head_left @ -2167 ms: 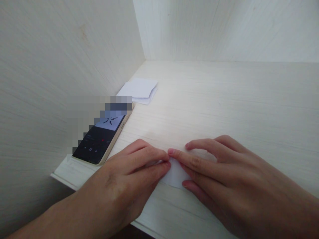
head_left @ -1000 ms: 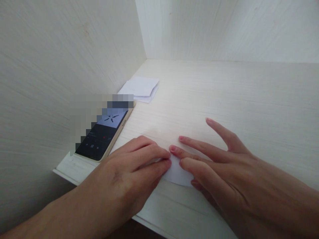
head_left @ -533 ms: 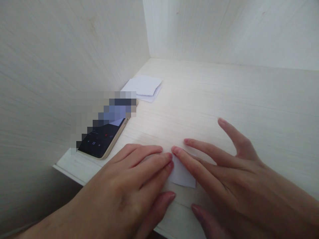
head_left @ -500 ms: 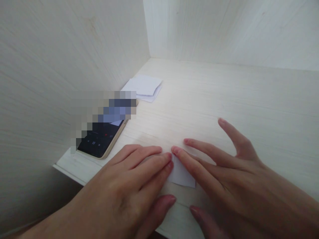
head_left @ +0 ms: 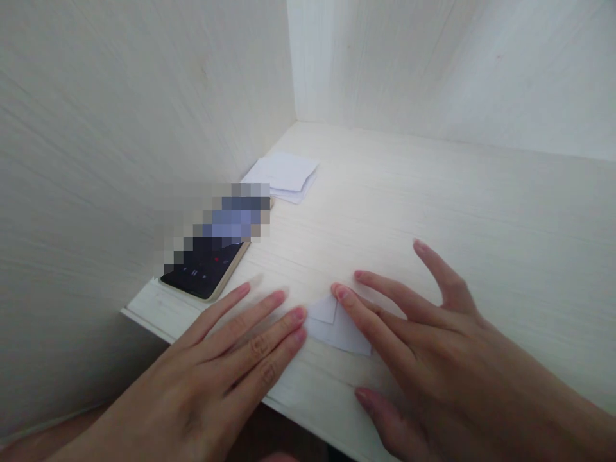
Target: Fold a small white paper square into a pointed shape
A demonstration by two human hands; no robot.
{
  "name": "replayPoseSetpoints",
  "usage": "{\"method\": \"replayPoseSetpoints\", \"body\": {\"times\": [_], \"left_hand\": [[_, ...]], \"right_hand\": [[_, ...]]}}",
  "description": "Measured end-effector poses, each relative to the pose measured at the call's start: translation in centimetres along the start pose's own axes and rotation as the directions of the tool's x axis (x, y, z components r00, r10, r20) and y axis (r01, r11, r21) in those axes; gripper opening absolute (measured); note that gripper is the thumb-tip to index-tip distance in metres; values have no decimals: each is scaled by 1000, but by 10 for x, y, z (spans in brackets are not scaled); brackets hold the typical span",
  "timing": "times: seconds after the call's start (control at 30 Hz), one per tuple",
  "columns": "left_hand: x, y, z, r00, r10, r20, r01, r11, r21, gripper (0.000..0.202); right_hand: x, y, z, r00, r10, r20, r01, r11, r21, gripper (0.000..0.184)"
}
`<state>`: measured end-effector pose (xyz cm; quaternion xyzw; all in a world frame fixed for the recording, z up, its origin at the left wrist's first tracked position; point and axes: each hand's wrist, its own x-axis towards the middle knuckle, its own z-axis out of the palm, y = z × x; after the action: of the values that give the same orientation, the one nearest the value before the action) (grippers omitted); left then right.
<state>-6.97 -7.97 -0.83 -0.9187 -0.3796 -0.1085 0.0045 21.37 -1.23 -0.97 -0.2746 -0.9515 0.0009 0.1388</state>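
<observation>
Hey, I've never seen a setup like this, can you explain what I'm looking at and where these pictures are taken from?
There's no machine here, just a person's two bare hands. Every picture comes from one camera worn on the person's head, looking forward and down.

The hands are over a pale wood-grain surface. Between them lies a small piece of white paper, with one layer overlapping another. The left hand has its fingertips at the paper's left side; the right hand has a finger across its right side. Neither hand is clenched around anything.

To the left lies a phone, partly covered by blocky squares. Beyond it are some stacked white papers.
</observation>
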Motion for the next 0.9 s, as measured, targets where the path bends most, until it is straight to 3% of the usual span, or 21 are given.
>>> {"method": "replayPoseSetpoints", "body": {"times": [0.1,0.17,0.3,0.4,0.53,0.77,0.9], "left_hand": [[16,2,-4,996,-28,-82,27,999,-21,47],[31,4,-2,993,29,-114,-34,999,-42,38],[50,11,9,990,18,-137,-34,993,-112,33],[49,15,18,984,20,-177,-43,991,-125,34],[45,18,27,977,27,-213,-55,990,-128,35],[42,18,42,956,-13,-294,-14,996,-90,41],[39,18,43,954,-16,-300,-1,999,-55,41]], "right_hand": [[0,2,-1,1000,-15,-1,15,999,41,47],[0,6,0,1000,-18,-4,18,996,86,43],[4,15,3,992,87,-94,-67,978,198,33],[9,19,3,953,261,-156,-210,936,281,24],[14,19,3,879,468,-87,-404,831,381,23],[17,8,8,817,575,-47,-514,762,394,25],[15,3,10,802,593,-72,-532,763,367,21]]}}
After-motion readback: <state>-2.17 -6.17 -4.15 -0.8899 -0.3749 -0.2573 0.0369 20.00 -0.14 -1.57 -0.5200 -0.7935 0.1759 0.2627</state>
